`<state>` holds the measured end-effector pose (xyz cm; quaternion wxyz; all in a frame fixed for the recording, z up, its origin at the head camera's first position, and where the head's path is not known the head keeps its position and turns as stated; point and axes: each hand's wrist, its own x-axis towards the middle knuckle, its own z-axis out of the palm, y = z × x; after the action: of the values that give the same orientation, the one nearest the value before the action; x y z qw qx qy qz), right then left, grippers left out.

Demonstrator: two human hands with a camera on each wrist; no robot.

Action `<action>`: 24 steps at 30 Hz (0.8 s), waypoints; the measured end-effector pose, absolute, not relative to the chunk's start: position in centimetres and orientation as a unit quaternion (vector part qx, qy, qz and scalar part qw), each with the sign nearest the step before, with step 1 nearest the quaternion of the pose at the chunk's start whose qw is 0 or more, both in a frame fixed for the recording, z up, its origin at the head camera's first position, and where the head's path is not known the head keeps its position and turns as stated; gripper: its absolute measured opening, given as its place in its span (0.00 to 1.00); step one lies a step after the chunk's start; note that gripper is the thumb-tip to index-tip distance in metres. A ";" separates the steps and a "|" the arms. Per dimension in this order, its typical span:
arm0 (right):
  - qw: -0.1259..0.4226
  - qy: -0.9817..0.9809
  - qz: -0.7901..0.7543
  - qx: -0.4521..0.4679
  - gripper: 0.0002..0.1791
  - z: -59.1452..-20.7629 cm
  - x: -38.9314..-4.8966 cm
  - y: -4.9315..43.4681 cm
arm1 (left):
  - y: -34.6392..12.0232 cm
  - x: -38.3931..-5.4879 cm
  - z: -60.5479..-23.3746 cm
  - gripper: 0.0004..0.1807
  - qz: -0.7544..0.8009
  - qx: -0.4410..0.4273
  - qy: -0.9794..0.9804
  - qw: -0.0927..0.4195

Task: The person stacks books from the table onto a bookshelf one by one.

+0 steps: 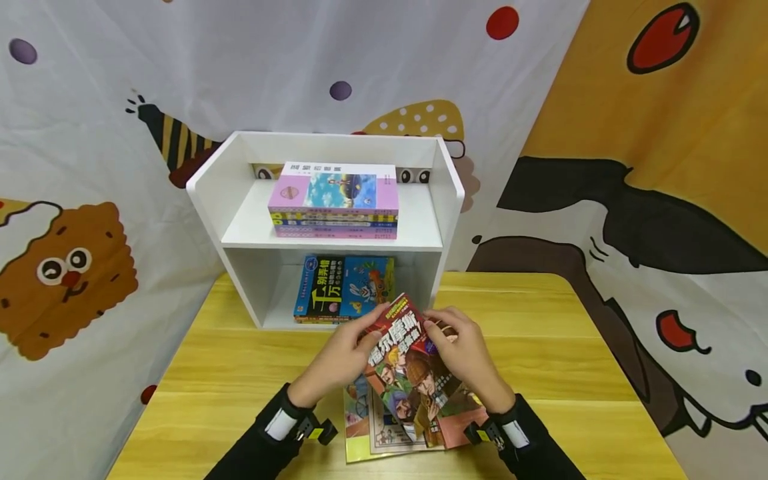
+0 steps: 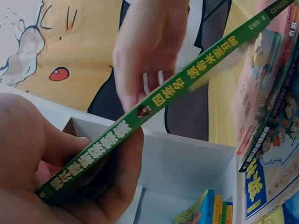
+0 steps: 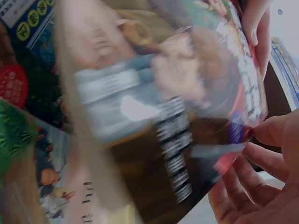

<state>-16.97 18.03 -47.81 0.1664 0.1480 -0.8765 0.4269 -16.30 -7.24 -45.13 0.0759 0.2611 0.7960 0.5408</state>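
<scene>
A comic-style book (image 1: 414,380) with a red title band and a detective in a brown cap on its cover is held tilted above other books (image 1: 359,448) on the table. My left hand (image 1: 345,353) grips its upper left edge, thumb on the cover. In the left wrist view the green spine (image 2: 140,112) runs between thumb and fingers. At the upper right corner, my right hand (image 1: 471,353) pinches the book. The right wrist view shows that thumb (image 3: 273,130) on the cover corner, fingers behind it. Part of the lower books is hidden by the held one.
A white two-tier shelf (image 1: 330,243) stands at the back of the wooden table (image 1: 240,373). On its upper tier lies a stack of pink, yellow and blue books (image 1: 342,193). Dark and blue books (image 1: 345,287) lie on the lower tier. A patterned cloth (image 1: 396,60) hangs behind.
</scene>
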 end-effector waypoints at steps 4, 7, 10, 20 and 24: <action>0.172 -0.865 0.454 0.125 0.13 -48.4 -16.7 19.0 | -7.9 -15.5 -43.1 0.28 0.554 0.249 0.792 0.056; 0.167 -0.841 0.506 0.093 0.13 -48.5 -16.5 19.6 | -8.5 -14.8 -41.2 0.28 0.574 0.244 0.781 0.035; 0.161 -0.811 0.559 0.064 0.15 -48.2 -16.2 20.0 | -9.1 -14.3 -39.9 0.28 0.597 0.243 0.765 0.010; 0.065 -0.744 0.662 0.063 0.25 -45.5 -14.8 18.3 | -10.6 -14.0 -38.6 0.29 0.661 0.210 0.712 -0.105; 0.044 -0.711 0.692 0.118 0.33 -44.8 -13.8 16.7 | -10.8 -13.9 -38.9 0.29 0.677 0.188 0.702 -0.118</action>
<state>-13.84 16.70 -44.77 0.0440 0.1178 -0.7105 0.6924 -13.87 -10.81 -38.93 -0.1176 0.1876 0.7019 0.6770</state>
